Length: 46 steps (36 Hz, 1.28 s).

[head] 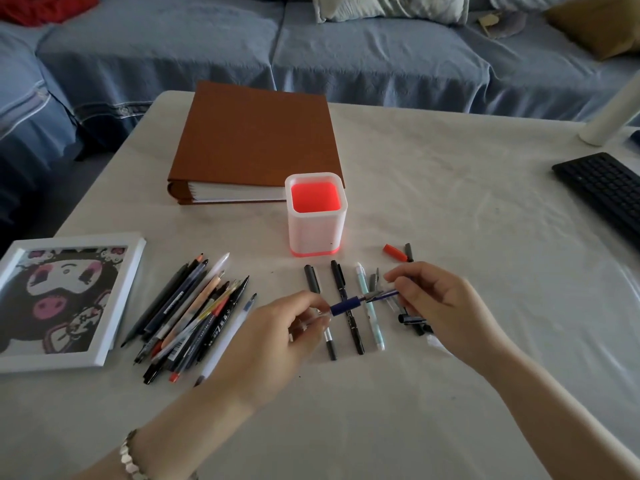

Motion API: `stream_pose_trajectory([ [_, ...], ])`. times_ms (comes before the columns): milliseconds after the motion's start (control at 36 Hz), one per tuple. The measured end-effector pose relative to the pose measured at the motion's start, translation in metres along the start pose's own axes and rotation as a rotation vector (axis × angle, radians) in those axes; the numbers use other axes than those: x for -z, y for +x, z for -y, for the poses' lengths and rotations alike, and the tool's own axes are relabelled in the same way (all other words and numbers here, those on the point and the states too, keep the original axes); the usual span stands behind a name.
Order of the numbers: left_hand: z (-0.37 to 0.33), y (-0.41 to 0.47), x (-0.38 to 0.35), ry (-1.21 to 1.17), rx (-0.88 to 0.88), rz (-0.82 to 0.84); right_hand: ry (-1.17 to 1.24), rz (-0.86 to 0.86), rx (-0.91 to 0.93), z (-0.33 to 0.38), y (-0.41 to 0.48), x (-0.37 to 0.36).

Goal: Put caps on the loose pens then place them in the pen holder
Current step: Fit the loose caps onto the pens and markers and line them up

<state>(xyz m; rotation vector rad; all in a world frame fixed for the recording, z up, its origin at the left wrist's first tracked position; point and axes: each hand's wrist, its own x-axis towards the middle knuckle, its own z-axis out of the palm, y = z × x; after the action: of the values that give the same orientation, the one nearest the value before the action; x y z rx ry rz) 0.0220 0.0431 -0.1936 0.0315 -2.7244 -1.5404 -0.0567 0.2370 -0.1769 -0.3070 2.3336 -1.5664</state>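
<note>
Nearly capped blue pen.
Your left hand pinches its light, likely slick barrel; right hand pinches the cap.

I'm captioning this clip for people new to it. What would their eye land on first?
The white pen holder with its glowing red inside, mid-table, draws the eye first. Just in front of it, the left hand holds a blue pen while the right hand holds a blue cap at its tip. A heap of loose pens lies to the left, beside a white-framed cartoon picture.
</note>
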Motion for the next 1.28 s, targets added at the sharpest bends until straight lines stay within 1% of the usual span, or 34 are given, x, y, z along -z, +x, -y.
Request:
stream_pose_trajectory([
  [83,-0.001,-0.001,0.000,-0.006,-0.023,0.005,0.034,0.059,0.003,0.003,-0.003,-0.003],
  [167,-0.001,0.000,-0.001,0.015,-0.043,0.022,0.012,0.106,0.019,0.005,-0.006,-0.007],
  [306,-0.003,-0.001,0.001,-0.027,0.011,0.014,-0.005,0.049,0.068,0.005,-0.012,-0.011],
  [444,-0.001,-0.003,0.004,-0.112,0.099,0.085,0.006,-0.006,0.083,0.001,-0.019,-0.021],
  [528,-0.010,-0.001,0.003,-0.356,0.235,0.191,0.170,-0.003,0.063,0.004,-0.020,-0.029],
  [556,-0.015,0.000,0.002,-0.433,0.265,0.213,0.248,-0.007,0.043,0.005,-0.020,-0.032],
  [583,-0.017,0.001,0.000,-0.459,0.269,0.209,0.328,-0.019,0.012,0.006,-0.019,-0.035],
  [611,-0.019,0.003,-0.001,-0.440,0.257,0.182,0.408,-0.031,-0.033,0.005,-0.018,-0.037],
  [639,-0.018,0.003,-0.003,-0.364,0.223,0.132,0.476,-0.037,-0.082,0.004,-0.015,-0.039],
  [667,-0.014,0.004,-0.004,-0.228,0.170,0.074,0.509,-0.043,-0.122,0.002,-0.012,-0.041],
  [694,-0.007,0.004,-0.004,-0.050,0.105,0.014,0.486,-0.056,-0.150,-0.001,-0.009,-0.042],
  [722,0.002,0.004,-0.001,0.145,0.060,-0.042,0.410,-0.080,-0.172,-0.005,-0.005,-0.042],
  [750,0.013,0.003,0.001,0.312,0.042,-0.090,0.309,-0.111,-0.188,-0.010,-0.001,-0.042],
  [778,0.025,0.002,0.005,0.429,0.038,-0.122,0.217,-0.142,-0.195,-0.015,0.002,-0.041],
  [861,0.053,-0.004,0.014,0.661,0.106,-0.155,0.073,-0.233,-0.203,-0.024,0.011,-0.036],
  [944,0.065,-0.008,0.020,0.820,0.187,-0.092,-0.156,-0.255,-0.187,-0.029,0.021,-0.036],
  [1028,0.069,-0.009,0.018,0.892,0.198,-0.073,-0.335,-0.174,-0.157,-0.032,0.034,-0.044],
  [1111,0.070,-0.007,0.013,0.886,0.176,-0.071,-0.471,-0.093,-0.152,-0.036,0.044,-0.052],
  [1194,0.065,-0.006,0.011,0.773,0.201,-0.049,-0.515,-0.066,-0.120,-0.040,0.045,-0.053],
  [1278,0.059,0.000,0.008,0.615,0.259,-0.075,-0.514,-0.128,-0.075,-0.043,0.039,-0.041],
])
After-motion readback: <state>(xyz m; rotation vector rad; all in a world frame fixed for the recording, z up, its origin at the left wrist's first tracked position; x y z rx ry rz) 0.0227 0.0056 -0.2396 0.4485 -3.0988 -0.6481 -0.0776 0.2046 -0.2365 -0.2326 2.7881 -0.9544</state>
